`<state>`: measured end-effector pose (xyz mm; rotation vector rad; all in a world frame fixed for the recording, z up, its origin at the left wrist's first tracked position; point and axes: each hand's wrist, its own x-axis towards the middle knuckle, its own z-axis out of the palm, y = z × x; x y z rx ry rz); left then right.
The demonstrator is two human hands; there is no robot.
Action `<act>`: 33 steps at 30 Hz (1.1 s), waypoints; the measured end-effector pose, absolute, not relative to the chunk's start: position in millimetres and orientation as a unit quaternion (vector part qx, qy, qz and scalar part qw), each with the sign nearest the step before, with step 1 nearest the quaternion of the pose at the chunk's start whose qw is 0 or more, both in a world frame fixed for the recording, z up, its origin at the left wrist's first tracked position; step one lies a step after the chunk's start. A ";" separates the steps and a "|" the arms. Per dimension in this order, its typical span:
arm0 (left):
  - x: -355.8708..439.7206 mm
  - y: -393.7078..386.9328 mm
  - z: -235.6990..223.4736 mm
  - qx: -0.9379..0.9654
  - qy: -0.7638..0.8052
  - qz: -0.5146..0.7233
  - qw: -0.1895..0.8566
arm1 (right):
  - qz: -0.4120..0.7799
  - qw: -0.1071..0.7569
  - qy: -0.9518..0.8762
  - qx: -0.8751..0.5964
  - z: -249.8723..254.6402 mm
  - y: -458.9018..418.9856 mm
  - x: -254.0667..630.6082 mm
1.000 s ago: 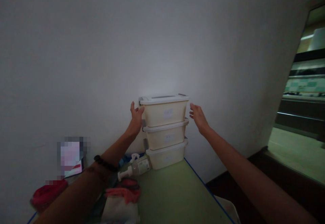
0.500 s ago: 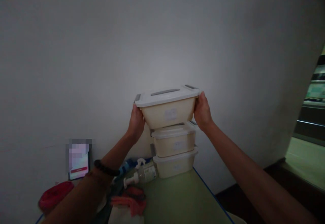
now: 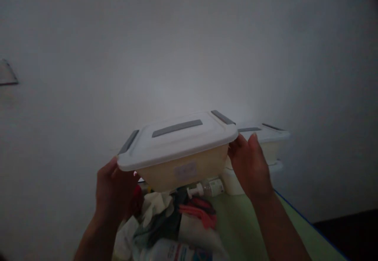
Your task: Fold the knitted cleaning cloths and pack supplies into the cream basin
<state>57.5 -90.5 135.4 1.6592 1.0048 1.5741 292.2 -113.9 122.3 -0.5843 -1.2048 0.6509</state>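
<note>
Between my hands hangs a cream storage box [image 3: 183, 170] with a white lid and grey clips, tilted with its right end higher. My left hand [image 3: 110, 190] grips its left end under the lid's rim, the fingers partly hidden. At the right end, my right hand [image 3: 251, 166] holds it below the rim, its fingertips behind the box wall. Two similar lidded boxes stand stacked behind my right hand, the upper lidded box [image 3: 273, 146] partly covered by that hand.
Below the held box, a clear pump bottle [image 3: 214, 187] lies on the green tabletop [image 3: 236, 225]. Near it are a coral-red cloth item [image 3: 201, 212], crumpled pale cloth [image 3: 156, 206] and a white labelled bottle [image 3: 177, 251]. A plain wall [image 3: 183, 48] rises behind.
The held box has come off the top of the stack, moving left and closer to me in both hands. My view has turned left, and the two remaining boxes now appear further right.
</note>
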 end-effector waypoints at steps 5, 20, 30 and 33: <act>20.4 -78.9 126.3 0.543 0.425 0.606 0.397 | 0.245 0.709 -0.546 -0.372 104.1 -93.3 287.5; -2.6 -73.0 112.7 0.643 0.496 0.476 0.340 | 0.158 0.565 -0.535 -0.608 106.5 -92.5 314.9; -1.0 -76.1 104.5 0.627 0.517 0.378 0.444 | 0.080 0.424 -0.640 -0.636 77.9 -79.8 319.3; 0.9 -73.8 101.5 0.649 0.554 0.312 0.418 | 0.071 0.380 -0.641 -0.664 81.8 -81.6 319.2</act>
